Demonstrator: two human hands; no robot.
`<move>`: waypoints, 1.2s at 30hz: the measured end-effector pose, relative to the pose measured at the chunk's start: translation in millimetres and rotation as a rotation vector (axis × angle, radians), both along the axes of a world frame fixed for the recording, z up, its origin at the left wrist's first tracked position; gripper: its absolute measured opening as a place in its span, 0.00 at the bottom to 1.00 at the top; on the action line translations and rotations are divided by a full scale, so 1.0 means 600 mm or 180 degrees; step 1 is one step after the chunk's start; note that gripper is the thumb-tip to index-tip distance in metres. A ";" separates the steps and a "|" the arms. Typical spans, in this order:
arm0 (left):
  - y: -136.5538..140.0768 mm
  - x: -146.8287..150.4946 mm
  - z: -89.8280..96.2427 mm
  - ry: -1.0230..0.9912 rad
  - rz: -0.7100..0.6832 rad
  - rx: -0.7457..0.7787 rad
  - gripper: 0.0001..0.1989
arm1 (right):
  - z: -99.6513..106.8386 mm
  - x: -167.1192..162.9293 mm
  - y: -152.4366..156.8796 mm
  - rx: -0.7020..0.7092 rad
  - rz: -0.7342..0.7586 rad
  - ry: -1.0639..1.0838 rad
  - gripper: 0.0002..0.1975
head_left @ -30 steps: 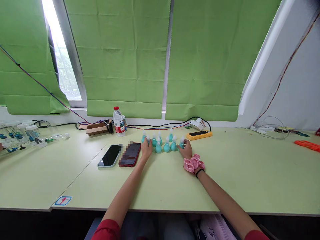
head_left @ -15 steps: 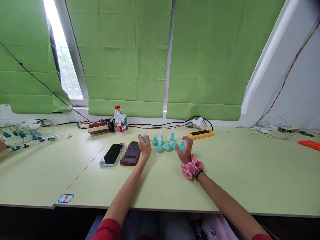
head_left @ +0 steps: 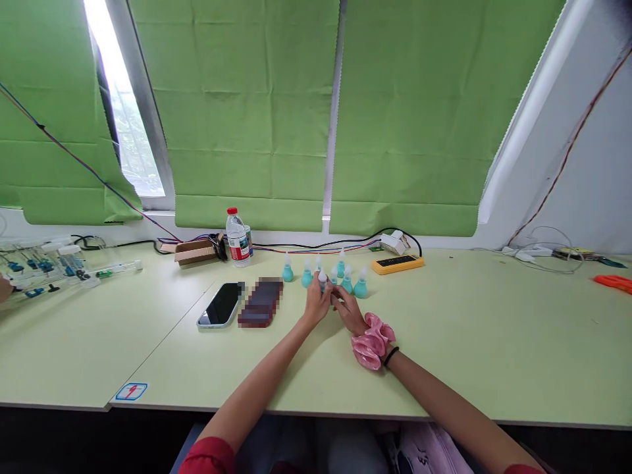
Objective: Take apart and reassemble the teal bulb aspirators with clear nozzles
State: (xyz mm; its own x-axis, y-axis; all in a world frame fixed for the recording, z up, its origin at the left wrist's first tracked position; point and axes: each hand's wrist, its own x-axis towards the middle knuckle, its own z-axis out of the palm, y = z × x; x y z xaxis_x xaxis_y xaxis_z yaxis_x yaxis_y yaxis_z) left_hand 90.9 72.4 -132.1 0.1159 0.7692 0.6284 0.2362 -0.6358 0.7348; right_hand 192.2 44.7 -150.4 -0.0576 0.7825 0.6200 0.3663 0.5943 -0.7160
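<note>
Several turquoise squeeze bulbs with clear pointed tips, like nasal aspirators, stand upright in a loose group; one squeeze bulb [head_left: 360, 288] is at the right, another squeeze bulb [head_left: 288, 272] apart at the left. My left hand [head_left: 317, 301] is closed around a squeeze bulb [head_left: 322, 279] at the group's front. Its clear tip sticks up above my fingers; its body is mostly hidden. From the right, my right hand [head_left: 349, 311] meets it with fingers bent and closed against the same bulb. A pink scrunchie [head_left: 372, 342] circles my right wrist.
Left of my hands lie a phone [head_left: 220, 305] and a dark red phone [head_left: 261, 303], partly pixelated. Behind are a water bottle [head_left: 237, 238], an open cardboard box [head_left: 195, 252] and a yellow power strip [head_left: 397, 264]. Another person's hand [head_left: 4, 288] shows by clear tubes [head_left: 69, 263].
My left hand has let go of a bulb, which now stands at the left, and moved right onto another. My right hand has shifted left and closed its fingers beside it.
</note>
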 end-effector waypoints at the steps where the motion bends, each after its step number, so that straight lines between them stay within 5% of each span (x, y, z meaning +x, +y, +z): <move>1: -0.002 0.004 -0.004 0.0008 -0.0080 -0.0048 0.09 | -0.001 0.000 0.001 -0.0042 0.0049 0.0027 0.14; 11: -0.010 0.007 -0.006 0.0010 -0.0328 -0.0368 0.15 | -0.007 0.008 0.009 -0.0391 0.0233 0.0169 0.14; 21: -0.006 0.009 -0.011 -0.0430 -0.0129 -0.0489 0.14 | -0.022 0.011 0.027 -0.0563 -0.0389 0.0419 0.15; 36: 0.030 -0.020 -0.016 -0.0602 -0.0943 -0.1076 0.11 | -0.023 0.025 0.035 -0.0621 -0.0379 0.0048 0.15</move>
State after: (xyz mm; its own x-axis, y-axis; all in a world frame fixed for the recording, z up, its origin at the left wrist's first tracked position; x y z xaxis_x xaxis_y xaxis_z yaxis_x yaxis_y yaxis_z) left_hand 78.9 90.4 -141.8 0.2688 0.8850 0.3801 -0.0766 -0.3737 0.9244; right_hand 207.0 65.8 -164.3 0.0506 0.8883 0.4564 0.4139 0.3973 -0.8191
